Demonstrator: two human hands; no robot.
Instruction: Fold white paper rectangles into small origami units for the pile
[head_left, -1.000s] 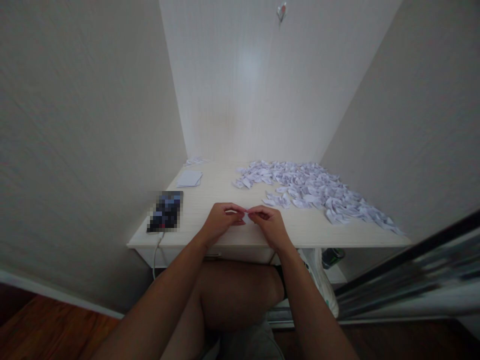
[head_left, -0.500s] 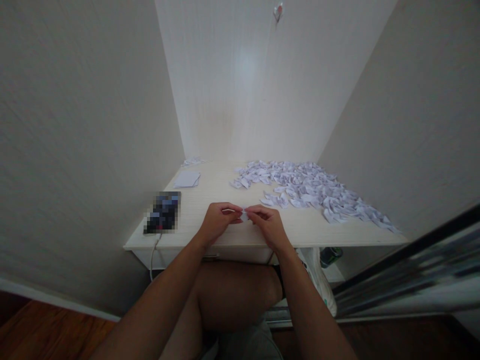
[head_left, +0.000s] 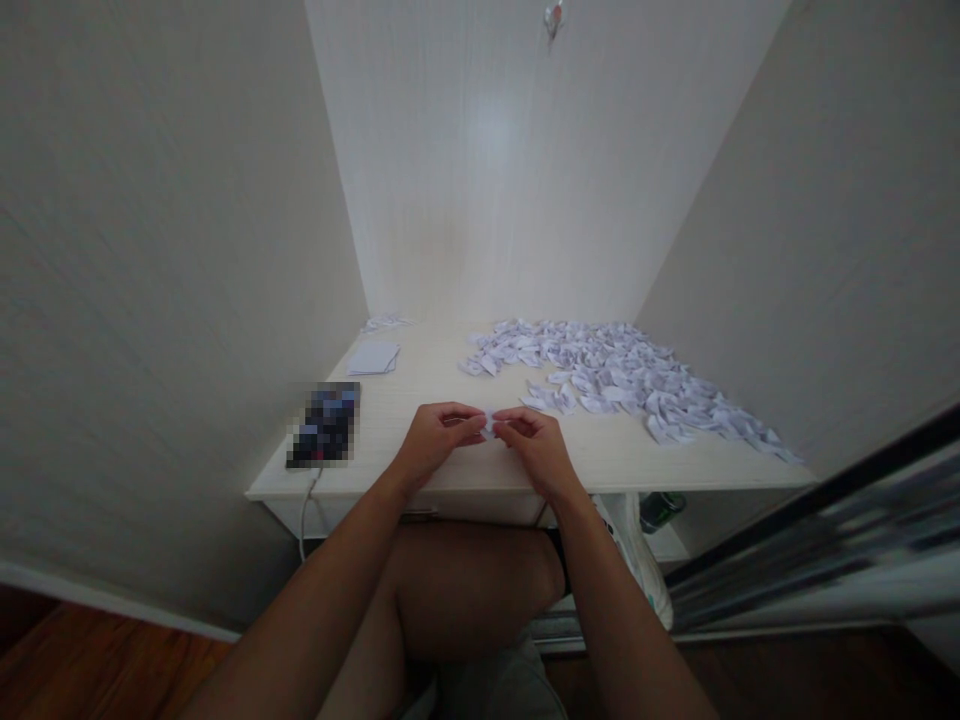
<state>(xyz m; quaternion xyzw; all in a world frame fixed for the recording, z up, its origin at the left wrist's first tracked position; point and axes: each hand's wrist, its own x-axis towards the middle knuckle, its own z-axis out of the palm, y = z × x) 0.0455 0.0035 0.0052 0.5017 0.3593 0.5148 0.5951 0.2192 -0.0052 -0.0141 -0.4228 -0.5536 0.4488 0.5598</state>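
Note:
My left hand and my right hand meet just above the front edge of a pale wooden desk. Both pinch one small white paper piece between their fingertips. A wide pile of folded white paper pieces spreads over the desk's right half, beyond my right hand. A small stack of flat white paper squares lies at the back left.
A phone with a white cable lies at the desk's left front corner. A few paper scraps sit at the far left by the wall. Walls close the desk in on three sides. A dark can stands on a shelf below right.
Both hands kept working the small paper piece between the fingertips, with the fingers closing in slightly. The camera drifted a little; nothing else on the desk moved.

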